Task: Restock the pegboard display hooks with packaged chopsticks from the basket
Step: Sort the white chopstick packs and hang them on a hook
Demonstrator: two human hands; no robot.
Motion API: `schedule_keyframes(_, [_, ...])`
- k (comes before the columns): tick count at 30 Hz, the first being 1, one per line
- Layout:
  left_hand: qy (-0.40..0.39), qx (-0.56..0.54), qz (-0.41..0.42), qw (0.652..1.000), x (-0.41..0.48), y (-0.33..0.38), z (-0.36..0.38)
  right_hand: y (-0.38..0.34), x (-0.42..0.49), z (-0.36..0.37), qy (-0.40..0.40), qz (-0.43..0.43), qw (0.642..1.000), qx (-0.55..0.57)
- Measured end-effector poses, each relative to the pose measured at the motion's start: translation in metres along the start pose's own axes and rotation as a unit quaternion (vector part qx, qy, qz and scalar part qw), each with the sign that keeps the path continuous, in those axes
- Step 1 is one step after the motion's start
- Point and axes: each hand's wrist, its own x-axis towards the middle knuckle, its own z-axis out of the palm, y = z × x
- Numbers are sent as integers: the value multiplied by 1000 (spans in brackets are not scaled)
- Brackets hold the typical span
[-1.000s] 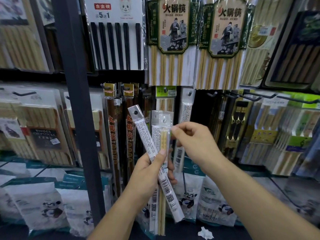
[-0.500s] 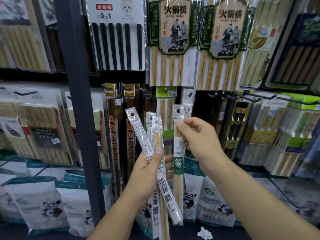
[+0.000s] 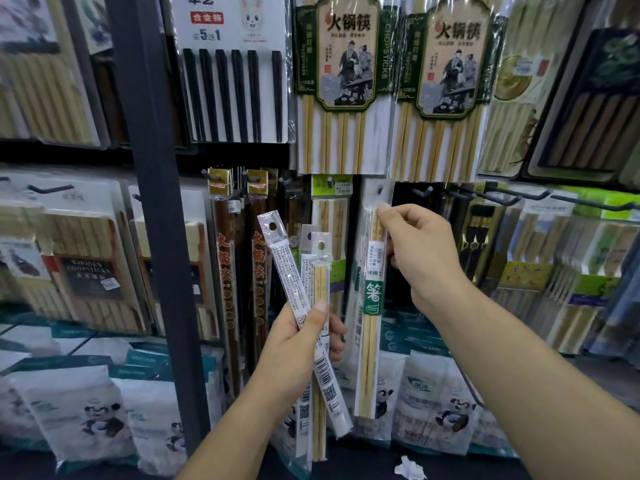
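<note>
Bamboo sticks in a clear sleeve with a green band make up the single pack that my right grip pinches near its top, thumb and forefinger closed on the plastic. It hangs upright, its punched hole just under the big hot-pot chopstick packs. Whether that hole is over a hook I cannot tell.

My left grip is curled round a fan of three packs, thumb pressed across their fronts. The leftmost of the fan leans left with its white printed label showing. The other two stand nearly upright, and the barcode ends stick out below my palm. The fan is just left of the single pack and does not touch it.

Behind the fan hang dark red-brown chopstick packs, beside a dark upright post. To the right, bare black hooks jut out. Bags printed with pandas sit in a row below, and a crumpled white scrap lies near the bottom edge.
</note>
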Motion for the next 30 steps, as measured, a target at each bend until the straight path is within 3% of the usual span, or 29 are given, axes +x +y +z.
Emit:
schedule_keyframes(13, [-4,-1,1,1000,0,1,0,5,4,3,4,-18,1000,-9])
schedule_keyframes(23, [-8,-24,-6,1000,-2,4,-1,33,-12,-5,65,-73,987,-128])
schedule_keyframes(25, [-15,-21,-8,1000,-3,4,0,37,-26,-4,35,-79,989,-123])
schedule_keyframes(30, [-44,-11,17,999,-4,5,3,33,-57,9,-168,-29,985,-36])
